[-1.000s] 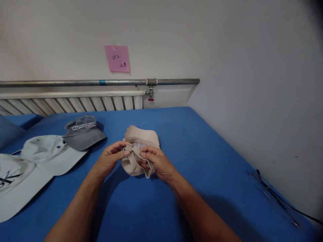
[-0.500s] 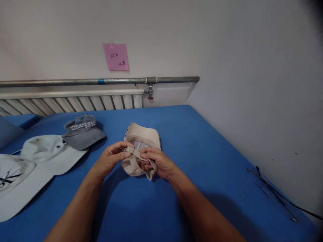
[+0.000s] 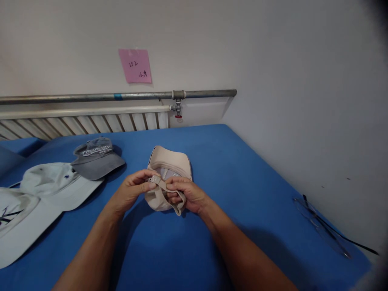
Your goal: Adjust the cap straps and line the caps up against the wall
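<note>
A beige baseball cap (image 3: 171,158) lies upturned on the blue sheet, its brim pointing away from me and its inside showing. My left hand (image 3: 138,186) pinches the buckle end of the cap's back strap (image 3: 161,183) between thumb and fingers. On the strap's other side, my right hand (image 3: 189,193) grips it with thumb and forefinger, while its other fingers curl inside the strap loop. The fingertips of both hands are close together, and the strap runs between them.
To the left lie a grey cap (image 3: 98,159), a pale cap (image 3: 50,180) and a white cap with dark letters (image 3: 22,226). Eyeglasses (image 3: 323,226) rest by the right wall. A radiator (image 3: 106,122) and a metal pipe (image 3: 145,95) line the back wall, under a pink note (image 3: 135,66).
The view has shifted slightly, so everything sits a little further left. Both hands keep their hold on the cap's strap, with hardly any movement.
</note>
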`<state>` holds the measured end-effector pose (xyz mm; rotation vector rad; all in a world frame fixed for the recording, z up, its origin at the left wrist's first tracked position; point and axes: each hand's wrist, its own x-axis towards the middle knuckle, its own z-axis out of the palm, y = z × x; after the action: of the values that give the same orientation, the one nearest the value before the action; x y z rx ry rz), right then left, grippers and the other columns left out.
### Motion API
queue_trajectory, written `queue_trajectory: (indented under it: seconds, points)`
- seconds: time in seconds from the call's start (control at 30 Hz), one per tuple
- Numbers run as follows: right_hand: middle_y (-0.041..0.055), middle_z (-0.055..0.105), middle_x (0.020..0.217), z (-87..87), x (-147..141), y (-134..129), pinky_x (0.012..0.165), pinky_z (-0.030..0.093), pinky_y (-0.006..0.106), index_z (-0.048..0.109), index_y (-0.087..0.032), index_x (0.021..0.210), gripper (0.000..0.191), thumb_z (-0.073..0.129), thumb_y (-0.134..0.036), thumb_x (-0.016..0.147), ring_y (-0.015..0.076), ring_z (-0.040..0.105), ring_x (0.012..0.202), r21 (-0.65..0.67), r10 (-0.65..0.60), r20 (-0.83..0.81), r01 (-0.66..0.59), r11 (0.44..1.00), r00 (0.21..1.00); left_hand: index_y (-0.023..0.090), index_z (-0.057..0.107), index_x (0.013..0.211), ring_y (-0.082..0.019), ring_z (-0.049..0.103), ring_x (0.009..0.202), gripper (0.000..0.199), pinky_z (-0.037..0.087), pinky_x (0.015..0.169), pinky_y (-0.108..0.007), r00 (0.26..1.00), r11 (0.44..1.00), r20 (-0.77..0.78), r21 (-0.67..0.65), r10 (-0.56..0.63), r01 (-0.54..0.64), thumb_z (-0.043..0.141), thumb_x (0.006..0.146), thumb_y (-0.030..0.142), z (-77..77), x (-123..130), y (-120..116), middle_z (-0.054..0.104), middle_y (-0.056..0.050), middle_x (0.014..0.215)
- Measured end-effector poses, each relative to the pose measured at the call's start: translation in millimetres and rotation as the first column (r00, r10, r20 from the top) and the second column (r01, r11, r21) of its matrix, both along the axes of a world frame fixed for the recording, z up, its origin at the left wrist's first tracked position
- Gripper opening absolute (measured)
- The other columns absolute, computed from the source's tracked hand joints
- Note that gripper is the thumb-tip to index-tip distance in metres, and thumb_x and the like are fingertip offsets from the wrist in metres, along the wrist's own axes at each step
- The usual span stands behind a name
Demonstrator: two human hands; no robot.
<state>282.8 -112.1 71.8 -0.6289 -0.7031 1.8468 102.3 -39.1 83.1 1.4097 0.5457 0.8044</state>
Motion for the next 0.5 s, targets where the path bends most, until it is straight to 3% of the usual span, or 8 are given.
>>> queue_trajectory:
  seconds: [0.5]
  points:
    - [-0.0067, 0.050, 0.057, 0.0, -7.9, -2.6, 0.044, 0.025, 0.019, 0.060, -0.018, 0.067, 0.020, 0.076, -0.028, 0.063, 0.0040, 0.039, 0.048, 0.056, -0.188, 0.212, 0.180, 0.982, 0.959, 0.026, 0.080, 0.087, -0.015, 0.063, 0.087, 0.019, 0.050, 0.077, -0.022, 1.000, 0.999, 0.001, 0.038, -0.001, 0.001, 0.084, 0.068, 0.032, -0.7, -1.3, 2.4, 0.071, -0.002, 0.093]
